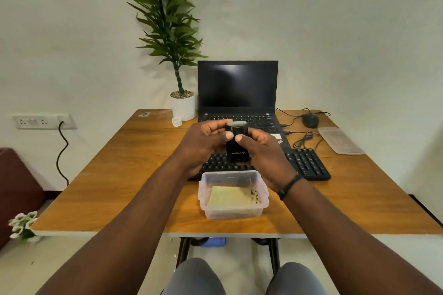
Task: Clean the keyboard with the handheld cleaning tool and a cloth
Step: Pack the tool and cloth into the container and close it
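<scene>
Both hands hold a small black handheld cleaning tool (236,145) upright above the black keyboard (304,163). A pale grey strip tops the tool. My left hand (203,143) grips its left side, thumb on the front. My right hand (261,153) grips its right side, thumb also on the front. The keyboard lies across the wooden table (119,175), mostly hidden behind my hands. In front of it stands a clear plastic box (208,196) with a folded yellow-green cloth (230,196) inside.
An open black laptop (237,86) stands behind the keyboard. A potted plant (183,105) and a small white cap (177,121) sit left of it. A wired mouse (310,120), cables and a clear lid (340,140) lie at the right.
</scene>
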